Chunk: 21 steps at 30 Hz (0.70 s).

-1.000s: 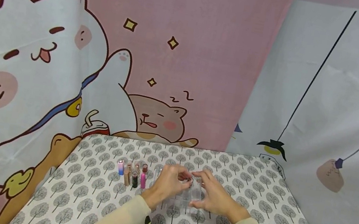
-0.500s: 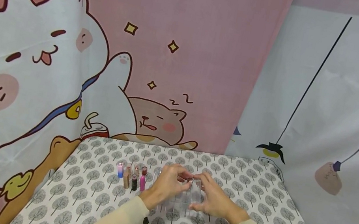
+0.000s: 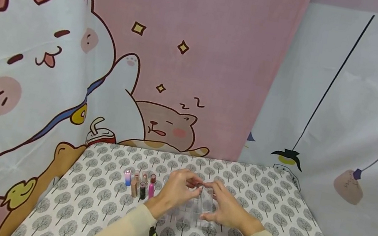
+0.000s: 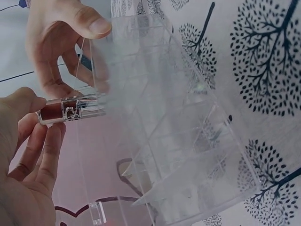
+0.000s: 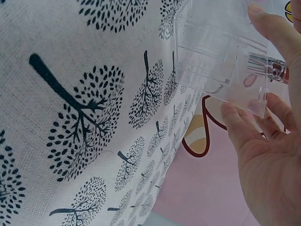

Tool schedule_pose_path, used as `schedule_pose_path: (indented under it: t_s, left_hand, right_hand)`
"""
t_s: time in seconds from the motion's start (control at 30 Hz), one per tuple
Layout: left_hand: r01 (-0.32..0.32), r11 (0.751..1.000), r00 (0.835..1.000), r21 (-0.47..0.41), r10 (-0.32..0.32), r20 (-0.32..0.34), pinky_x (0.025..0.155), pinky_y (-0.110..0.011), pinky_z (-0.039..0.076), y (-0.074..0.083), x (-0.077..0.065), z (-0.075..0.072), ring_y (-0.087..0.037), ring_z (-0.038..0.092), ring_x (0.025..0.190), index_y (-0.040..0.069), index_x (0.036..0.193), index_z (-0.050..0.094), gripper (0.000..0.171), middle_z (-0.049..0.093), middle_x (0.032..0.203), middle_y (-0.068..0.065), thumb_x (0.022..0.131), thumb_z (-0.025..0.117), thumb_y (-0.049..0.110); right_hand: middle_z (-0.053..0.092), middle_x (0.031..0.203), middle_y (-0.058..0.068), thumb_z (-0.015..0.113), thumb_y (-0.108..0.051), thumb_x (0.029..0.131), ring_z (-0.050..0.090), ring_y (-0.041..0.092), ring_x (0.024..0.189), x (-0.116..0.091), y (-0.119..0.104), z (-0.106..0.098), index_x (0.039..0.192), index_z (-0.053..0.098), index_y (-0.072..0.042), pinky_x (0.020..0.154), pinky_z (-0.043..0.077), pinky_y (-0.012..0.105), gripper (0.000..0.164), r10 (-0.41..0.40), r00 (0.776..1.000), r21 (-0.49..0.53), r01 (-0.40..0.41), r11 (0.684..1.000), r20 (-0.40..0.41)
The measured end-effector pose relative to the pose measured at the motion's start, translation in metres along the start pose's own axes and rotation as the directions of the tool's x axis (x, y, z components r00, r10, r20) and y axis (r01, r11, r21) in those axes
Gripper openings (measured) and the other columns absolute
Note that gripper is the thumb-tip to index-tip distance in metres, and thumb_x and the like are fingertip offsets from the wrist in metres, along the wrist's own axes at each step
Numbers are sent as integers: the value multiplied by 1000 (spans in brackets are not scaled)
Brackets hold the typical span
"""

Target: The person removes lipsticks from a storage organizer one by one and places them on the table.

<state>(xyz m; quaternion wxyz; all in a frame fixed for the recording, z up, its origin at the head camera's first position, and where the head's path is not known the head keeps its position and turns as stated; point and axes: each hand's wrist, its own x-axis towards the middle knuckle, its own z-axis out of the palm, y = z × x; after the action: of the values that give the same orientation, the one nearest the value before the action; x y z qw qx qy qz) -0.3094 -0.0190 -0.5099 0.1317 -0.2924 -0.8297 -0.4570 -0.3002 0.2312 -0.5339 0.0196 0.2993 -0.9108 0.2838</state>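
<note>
My left hand (image 3: 176, 190) pinches a lipstick tube (image 4: 70, 110) between thumb and fingers. It has a dark red end, a silver band with letters, and a clear end pointing at the organizer. The clear compartmented organizer (image 4: 164, 122) rests on the table beneath both hands. That clear end overlaps the organizer's upper edge in the left wrist view; how deep it sits, I cannot tell. My right hand (image 3: 226, 207) holds the organizer's right side, thumb (image 5: 268, 23) on the near side and fingers behind. In the right wrist view the lipstick tube (image 5: 277, 69) shows partly behind the clear wall.
Left of the organizer stand several lip products: a pink-and-blue tube (image 3: 127, 178), a tan tube (image 3: 134, 187), a black-based one (image 3: 142, 191) and a bright pink one (image 3: 151, 189). A tree-print cloth covers the table (image 3: 91, 219). Behind hangs a cartoon curtain (image 3: 219, 77).
My left hand has risen very slightly with the lipstick tube at the organizer's top. The right hand keeps its hold in about the same place. The standing lip products have not moved.
</note>
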Motion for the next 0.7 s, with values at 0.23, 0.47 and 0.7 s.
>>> schedule_pose_path:
  t_s: [0.23,0.47,0.7]
  left_hand:
    - [-42,999,999,15,42,-11,91,-30,76,2,-1,-7,-29,88,98,4,118,87,20,84,116,-13,98,91,5]
    - [-84,995,995,46,86,-41,89,-26,76,4,-1,-18,-28,88,95,6,113,88,16,84,113,-11,98,90,3]
    - [-127,991,989,42,130,-73,86,-26,76,1,-5,-26,-28,88,92,2,109,88,14,84,108,-14,95,91,0]
  right_hand:
    - [56,164,8,106,-40,85,71,36,139,1,2,3,169,51,-11,115,71,51,105,11,1000,-6,-11,1000,-1]
    - [55,164,12,106,-36,85,69,38,143,2,2,2,169,50,-9,118,69,50,104,5,1000,26,-5,1000,0]
    - [56,163,12,106,-37,85,73,40,138,0,0,1,168,51,-12,115,70,53,103,4,1000,26,-4,1000,5]
